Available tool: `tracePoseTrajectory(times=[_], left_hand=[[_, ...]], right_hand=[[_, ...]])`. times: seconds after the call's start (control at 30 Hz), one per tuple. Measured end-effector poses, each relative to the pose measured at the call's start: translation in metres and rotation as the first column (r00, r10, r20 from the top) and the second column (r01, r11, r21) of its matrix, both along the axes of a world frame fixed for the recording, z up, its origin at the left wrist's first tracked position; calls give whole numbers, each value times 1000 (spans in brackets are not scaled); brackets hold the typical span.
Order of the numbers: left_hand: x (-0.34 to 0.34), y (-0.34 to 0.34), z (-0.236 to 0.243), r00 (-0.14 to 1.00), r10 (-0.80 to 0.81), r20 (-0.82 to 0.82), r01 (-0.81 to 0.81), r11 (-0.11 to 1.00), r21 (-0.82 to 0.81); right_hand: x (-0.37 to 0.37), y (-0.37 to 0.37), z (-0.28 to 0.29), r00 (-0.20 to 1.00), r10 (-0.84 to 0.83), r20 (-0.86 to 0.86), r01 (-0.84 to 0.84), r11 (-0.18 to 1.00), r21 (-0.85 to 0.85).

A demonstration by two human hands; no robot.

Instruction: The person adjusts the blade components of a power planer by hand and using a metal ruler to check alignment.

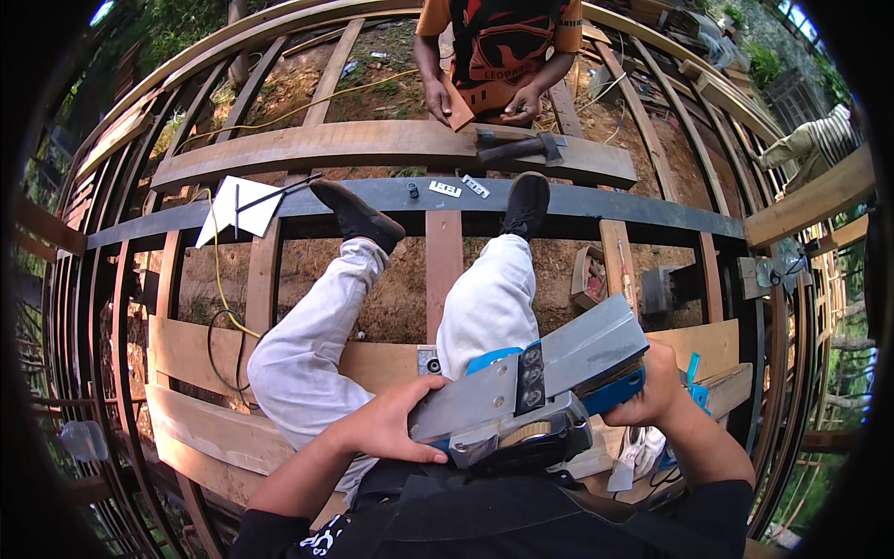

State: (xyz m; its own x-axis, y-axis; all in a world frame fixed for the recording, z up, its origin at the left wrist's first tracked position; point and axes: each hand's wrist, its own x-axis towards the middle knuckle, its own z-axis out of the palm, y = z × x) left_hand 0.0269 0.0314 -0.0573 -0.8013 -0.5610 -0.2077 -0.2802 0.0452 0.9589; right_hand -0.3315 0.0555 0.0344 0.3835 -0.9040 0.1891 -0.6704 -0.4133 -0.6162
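A: Where's the electric planer (498, 396)?
B: Over the lap, tilted, grey sole up, blue body under. Cutter drum (532, 377) exposed mid-sole.
A: Grip?
B: Two-handed. Left hand (396, 424) clamps the left end, thumb on the near side, fingers partly hidden. Right hand (647, 387) is curled round the blue body at the other end.
A: Near it?
B: Whitish crumpled item (638, 454) just right, maybe a glove, can't tell. White-trousered legs (489, 298) stretch away beyond the planer.
A: Further out?
B: Black shoes (528, 207) at the dark beam (624, 201). On the beam: white sheet (223, 216) with thin dark rods across it, left; small black cylinder (413, 190) and two small whitish plates (445, 189) between the shoes.
A: Past that?
B: Wide timber beam (307, 147), dark hammer-like tool (512, 150) lying on its right part. Behind it, a co-worker (503, 47) holds a reddish-brown wood piece (456, 104); their other hand (523, 102) is half curled, contents unclear.
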Motion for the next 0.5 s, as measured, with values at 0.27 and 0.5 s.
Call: tracePoseTrajectory(times=[0.27, 0.5], left_hand=[[-15, 3, 0, 998, 27, -55, -22, 995, 96], [-24, 4, 0, 990, 51, -129, -23, 977, 211]], right_hand=[[2, 1, -65, 897, -334, 291, 423, 840, -340], [14, -25, -67, 791, -414, 451, 555, 796, -243]])
